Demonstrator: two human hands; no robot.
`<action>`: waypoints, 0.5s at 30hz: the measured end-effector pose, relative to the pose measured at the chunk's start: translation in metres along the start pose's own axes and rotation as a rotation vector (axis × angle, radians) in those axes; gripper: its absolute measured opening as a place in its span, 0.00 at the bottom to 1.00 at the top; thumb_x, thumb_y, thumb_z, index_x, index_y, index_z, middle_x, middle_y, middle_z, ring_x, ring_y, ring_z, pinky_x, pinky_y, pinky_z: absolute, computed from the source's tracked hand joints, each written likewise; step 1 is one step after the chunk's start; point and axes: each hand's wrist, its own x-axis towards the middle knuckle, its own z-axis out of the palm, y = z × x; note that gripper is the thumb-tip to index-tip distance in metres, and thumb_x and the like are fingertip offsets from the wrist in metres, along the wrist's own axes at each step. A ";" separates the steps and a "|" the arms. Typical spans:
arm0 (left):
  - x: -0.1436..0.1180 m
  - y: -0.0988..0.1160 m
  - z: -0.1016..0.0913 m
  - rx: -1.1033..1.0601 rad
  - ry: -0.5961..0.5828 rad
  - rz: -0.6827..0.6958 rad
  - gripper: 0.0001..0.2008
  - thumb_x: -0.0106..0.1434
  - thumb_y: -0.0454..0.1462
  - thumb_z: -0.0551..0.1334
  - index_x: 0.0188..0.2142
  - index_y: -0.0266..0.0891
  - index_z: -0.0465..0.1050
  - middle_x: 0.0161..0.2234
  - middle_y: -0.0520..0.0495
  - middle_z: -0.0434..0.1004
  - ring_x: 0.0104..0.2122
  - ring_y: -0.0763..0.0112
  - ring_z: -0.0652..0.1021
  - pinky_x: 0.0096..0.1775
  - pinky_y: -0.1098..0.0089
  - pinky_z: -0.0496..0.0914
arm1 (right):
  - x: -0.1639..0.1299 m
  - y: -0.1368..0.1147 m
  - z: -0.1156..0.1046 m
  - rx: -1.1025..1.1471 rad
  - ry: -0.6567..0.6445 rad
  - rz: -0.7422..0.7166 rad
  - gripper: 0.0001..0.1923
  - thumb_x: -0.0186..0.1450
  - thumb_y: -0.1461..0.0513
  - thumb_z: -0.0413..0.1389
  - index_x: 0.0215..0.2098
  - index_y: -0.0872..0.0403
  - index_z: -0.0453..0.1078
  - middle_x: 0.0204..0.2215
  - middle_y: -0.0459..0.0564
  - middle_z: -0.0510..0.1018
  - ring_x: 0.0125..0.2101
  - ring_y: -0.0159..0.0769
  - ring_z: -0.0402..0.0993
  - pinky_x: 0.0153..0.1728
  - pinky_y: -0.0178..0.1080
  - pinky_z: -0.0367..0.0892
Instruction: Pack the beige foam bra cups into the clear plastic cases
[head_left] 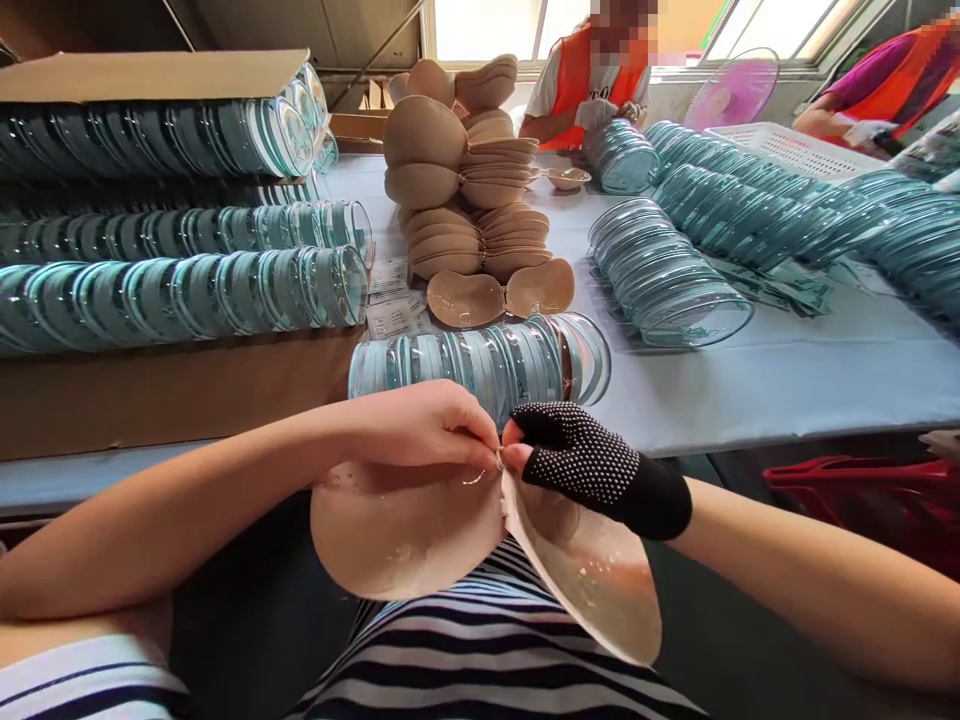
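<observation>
My left hand (420, 425) is bare and pinches the top inner edge of a beige adhesive bra cup (405, 535). My right hand (592, 465) wears a black dotted fingerless glove and pinches the edge of a second beige cup (592, 575). The two cups meet at a small centre clasp (500, 458) between my fingertips, held above my lap in front of the table edge. Just beyond my hands a short row of clear round plastic cases (487, 362) lies on its side on the table.
Long rows of clear teal-tinted cases (180, 290) fill a cardboard box at left. A stack of beige cups (465, 190) stands mid-table, more case rows (667, 275) at right. Two people in orange vests (592, 85) work at the far side, near a white basket (787, 150) and pink fan (735, 90).
</observation>
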 end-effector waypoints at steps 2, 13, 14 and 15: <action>0.001 -0.004 0.002 -0.042 -0.023 -0.032 0.12 0.65 0.41 0.59 0.31 0.38 0.78 0.29 0.51 0.74 0.32 0.72 0.73 0.36 0.74 0.65 | 0.001 0.001 0.000 -0.048 -0.015 -0.043 0.08 0.59 0.59 0.58 0.27 0.57 0.70 0.23 0.44 0.71 0.24 0.26 0.63 0.26 0.31 0.63; 0.004 -0.005 0.015 -0.088 0.202 -0.113 0.15 0.64 0.43 0.58 0.31 0.36 0.78 0.30 0.49 0.75 0.32 0.70 0.74 0.35 0.71 0.66 | 0.000 0.020 0.011 -0.318 0.281 -0.250 0.07 0.62 0.61 0.55 0.27 0.54 0.69 0.22 0.44 0.75 0.23 0.28 0.67 0.27 0.32 0.65; 0.004 -0.005 0.017 -0.072 0.208 -0.131 0.15 0.65 0.43 0.58 0.30 0.36 0.78 0.31 0.49 0.75 0.32 0.70 0.74 0.36 0.71 0.66 | 0.000 0.022 0.012 -0.369 0.308 -0.282 0.06 0.62 0.61 0.55 0.27 0.54 0.69 0.22 0.44 0.75 0.23 0.29 0.68 0.28 0.33 0.65; 0.004 -0.005 0.020 -0.051 0.215 -0.144 0.16 0.65 0.43 0.57 0.30 0.36 0.77 0.31 0.49 0.75 0.33 0.70 0.74 0.36 0.71 0.66 | 0.000 0.024 0.013 -0.414 0.334 -0.311 0.06 0.62 0.61 0.55 0.28 0.54 0.70 0.22 0.45 0.75 0.23 0.30 0.68 0.28 0.34 0.65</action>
